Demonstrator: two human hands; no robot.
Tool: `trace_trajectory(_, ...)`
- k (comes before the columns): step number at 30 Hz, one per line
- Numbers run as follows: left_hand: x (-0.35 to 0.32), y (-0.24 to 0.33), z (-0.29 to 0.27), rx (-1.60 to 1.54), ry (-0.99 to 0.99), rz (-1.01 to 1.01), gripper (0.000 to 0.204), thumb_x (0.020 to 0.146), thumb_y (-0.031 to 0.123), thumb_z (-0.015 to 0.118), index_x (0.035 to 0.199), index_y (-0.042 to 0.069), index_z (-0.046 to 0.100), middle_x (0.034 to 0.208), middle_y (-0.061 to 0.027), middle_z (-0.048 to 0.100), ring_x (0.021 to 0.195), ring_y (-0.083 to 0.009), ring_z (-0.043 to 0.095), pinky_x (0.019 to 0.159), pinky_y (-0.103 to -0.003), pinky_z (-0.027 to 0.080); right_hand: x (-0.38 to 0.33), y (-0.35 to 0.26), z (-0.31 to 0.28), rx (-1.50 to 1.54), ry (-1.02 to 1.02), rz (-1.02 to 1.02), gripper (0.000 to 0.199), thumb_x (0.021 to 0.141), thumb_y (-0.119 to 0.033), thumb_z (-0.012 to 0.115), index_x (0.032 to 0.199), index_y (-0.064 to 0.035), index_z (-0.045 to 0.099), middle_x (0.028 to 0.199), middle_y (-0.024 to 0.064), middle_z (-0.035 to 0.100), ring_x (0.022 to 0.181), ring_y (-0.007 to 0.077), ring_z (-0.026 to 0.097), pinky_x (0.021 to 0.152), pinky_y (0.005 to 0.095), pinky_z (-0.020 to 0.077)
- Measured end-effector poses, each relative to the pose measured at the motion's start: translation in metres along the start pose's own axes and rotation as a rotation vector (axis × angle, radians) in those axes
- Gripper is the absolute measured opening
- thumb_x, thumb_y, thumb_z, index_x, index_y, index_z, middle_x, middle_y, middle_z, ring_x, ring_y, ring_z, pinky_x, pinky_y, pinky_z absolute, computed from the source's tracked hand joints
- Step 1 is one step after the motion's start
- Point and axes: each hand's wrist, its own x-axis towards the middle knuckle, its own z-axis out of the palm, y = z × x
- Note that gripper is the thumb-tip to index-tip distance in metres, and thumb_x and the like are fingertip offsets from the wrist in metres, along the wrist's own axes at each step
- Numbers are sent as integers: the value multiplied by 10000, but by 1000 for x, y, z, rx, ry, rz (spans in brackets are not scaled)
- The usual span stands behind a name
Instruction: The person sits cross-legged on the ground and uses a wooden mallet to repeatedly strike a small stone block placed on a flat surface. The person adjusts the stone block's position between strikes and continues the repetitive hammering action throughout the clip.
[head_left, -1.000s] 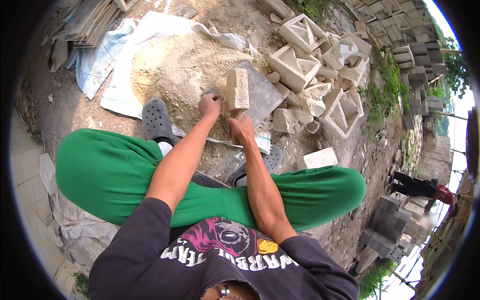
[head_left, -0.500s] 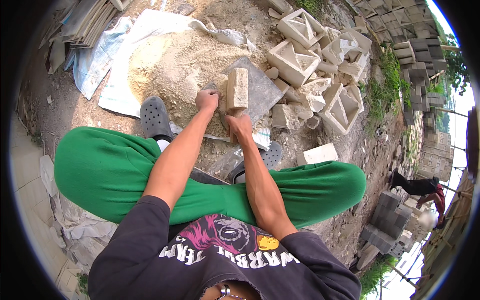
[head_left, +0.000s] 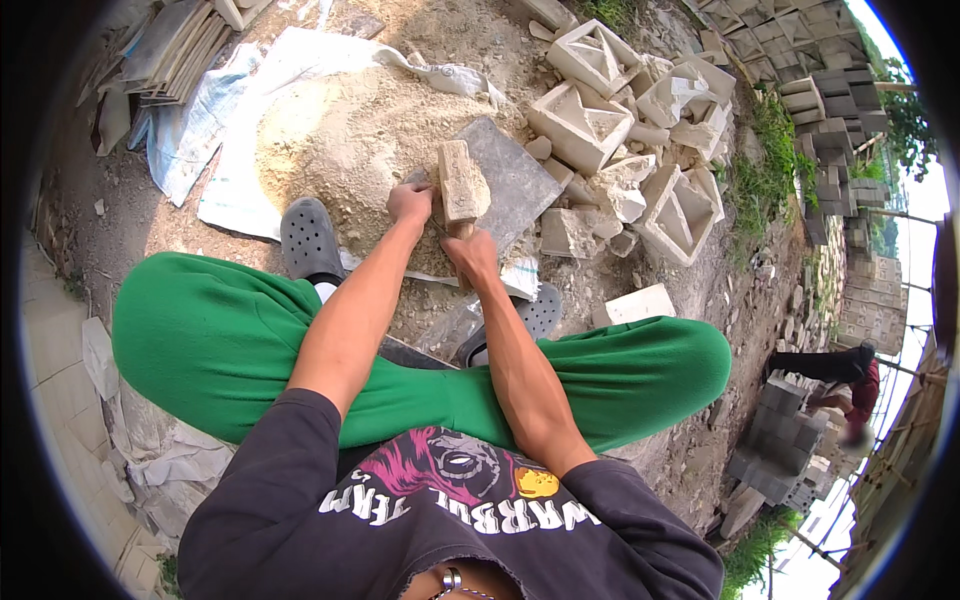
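My right hand [head_left: 472, 255] is closed around the handle of a wooden mallet with a long blocky head [head_left: 457, 180]. That head is over the near left part of a flat grey slab [head_left: 515, 172], and a pale broken lump [head_left: 481, 190] shows at its right side. Just left of the mallet, my left hand [head_left: 410, 203] is closed at the slab's left end. What its fingers hold is hidden. Crumbled pale rubble [head_left: 340, 140] lies on a white sheet [head_left: 235, 180] beyond my hands.
Hollow pale blocks [head_left: 580, 125] and broken pieces are heaped right of the slab. Thin boards [head_left: 180, 55] are stacked at far left. My shoes [head_left: 311, 240] flank the work. At far right a person [head_left: 855, 390] bends over grey blocks [head_left: 775, 430].
The mallet head has shifted left and slightly down and tilted, and the lump beside it now shows. My left hand has barely moved. The far person has bent lower.
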Motion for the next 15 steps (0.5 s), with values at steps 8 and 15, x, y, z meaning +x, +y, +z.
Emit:
trace_trajectory(8,29,-45,11,-87,-56,-37,199,778,283,731,919,175,820,853,-102,767,817,-256,738,769,-353,569,-28,-46,-29,314,34,-124,307,743,-248,717,838,44,713,691,152,689,646,250,679,629,404,524)
trace_trajectory(15,-1,2,2,-51,-33,-65,194,822,147,776,963,15,784,860,-76,755,712,-132,683,652,-287,542,0,9,3,204,-78,85,424,688,-316,725,831,83,721,763,232,718,729,330,732,686,421,560)
